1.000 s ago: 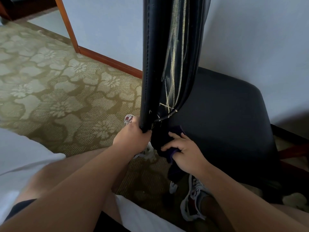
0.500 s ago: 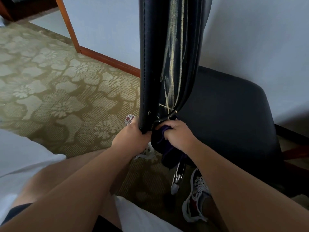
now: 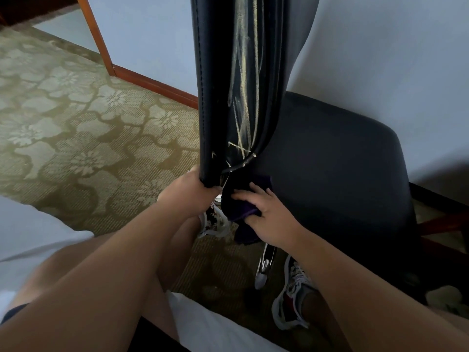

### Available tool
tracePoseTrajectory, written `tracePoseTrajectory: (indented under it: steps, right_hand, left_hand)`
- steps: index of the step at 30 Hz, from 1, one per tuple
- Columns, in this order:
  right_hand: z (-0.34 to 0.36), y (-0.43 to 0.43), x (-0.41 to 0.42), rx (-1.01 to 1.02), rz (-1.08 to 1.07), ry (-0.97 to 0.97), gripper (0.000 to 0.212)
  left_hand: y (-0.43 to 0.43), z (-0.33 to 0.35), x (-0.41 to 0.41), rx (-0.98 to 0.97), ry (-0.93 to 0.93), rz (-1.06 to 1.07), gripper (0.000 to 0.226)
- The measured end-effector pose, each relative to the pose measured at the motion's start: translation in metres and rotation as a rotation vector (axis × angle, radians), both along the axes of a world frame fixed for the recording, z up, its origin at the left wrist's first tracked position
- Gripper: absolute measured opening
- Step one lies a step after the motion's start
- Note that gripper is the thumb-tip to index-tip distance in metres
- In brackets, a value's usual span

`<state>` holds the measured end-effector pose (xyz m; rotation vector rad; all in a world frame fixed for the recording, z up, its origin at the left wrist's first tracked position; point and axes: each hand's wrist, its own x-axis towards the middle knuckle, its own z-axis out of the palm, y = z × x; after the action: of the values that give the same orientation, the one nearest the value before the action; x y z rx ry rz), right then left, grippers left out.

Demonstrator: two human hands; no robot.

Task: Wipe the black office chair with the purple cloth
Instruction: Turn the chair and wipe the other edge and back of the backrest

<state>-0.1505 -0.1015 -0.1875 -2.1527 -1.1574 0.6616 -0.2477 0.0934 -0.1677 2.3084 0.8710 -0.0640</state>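
Observation:
The black office chair (image 3: pixel 330 158) fills the middle and right, its backrest seen edge-on as a tall black column with pale scuffed streaks, its seat spreading to the right. My left hand (image 3: pixel 187 194) grips the bottom corner of the backrest. Just right of it my right hand (image 3: pixel 266 214) holds the dark purple cloth (image 3: pixel 241 207) against the gap under the backrest at the seat's rear edge, fingers spread over the cloth and thumb curled beneath it. Part of the cloth hangs down below my hand.
A patterned green carpet (image 3: pixel 76 138) covers the floor to the left. A pale wall with a wooden skirting board (image 3: pixel 157 85) runs behind the chair. My sneakers (image 3: pixel 291 295) and a shiny chair leg (image 3: pixel 264 265) are below the seat. White bedding (image 3: pixel 218 329) lies at the bottom.
My right hand with the cloth went up to the backrest's lower edge, then came back down and to the right onto the seat's rear edge. My left hand kept its grip.

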Motion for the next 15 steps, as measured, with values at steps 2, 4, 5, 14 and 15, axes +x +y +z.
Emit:
tracePoseTrajectory:
  steps: [2,4,5,14,15]
  right_hand:
    - [0.000,0.005,0.004,-0.036,0.007,-0.001,0.060]
    - [0.001,0.015,0.009,-0.077,0.005,-0.017,0.058]
    - [0.002,0.019,0.011,-0.097,-0.001,-0.025,0.057]
    - [0.008,0.048,0.046,-0.153,-0.083,0.106,0.054]
    - [0.008,0.052,0.048,-0.151,-0.077,0.119,0.051]
  left_hand:
    - [0.003,-0.001,0.002,0.007,-0.008,0.015,0.036]
    - [0.006,-0.003,0.003,0.002,-0.020,0.028,0.032]
    - [0.007,-0.004,0.004,-0.002,-0.025,0.027,0.032]
    - [0.012,-0.007,0.002,-0.009,-0.026,-0.022,0.030]
    - [0.012,-0.007,0.001,-0.005,-0.028,-0.019,0.031]
